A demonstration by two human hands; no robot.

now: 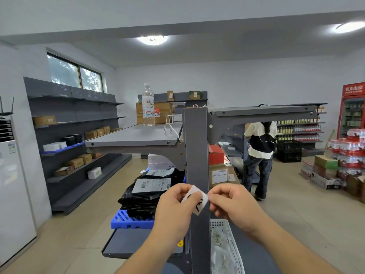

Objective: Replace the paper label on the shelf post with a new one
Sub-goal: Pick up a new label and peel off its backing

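A grey metal shelf post point(196, 147) stands upright straight ahead of me. In front of it, at lower chest height, both hands pinch a small white paper label point(198, 200) with black handwriting. My left hand point(175, 204) grips the label's left edge with thumb and fingers. My right hand point(231, 202) pinches its right corner. The label is tilted and sits against or just in front of the post's face; I cannot tell whether it is stuck on.
A grey shelf point(134, 138) with a water bottle point(148, 105) juts left of the post. Black parcels point(150, 190) lie on a blue crate point(128, 220) below. A white basket point(227, 246) is right of the post. A person point(259, 153) stands behind.
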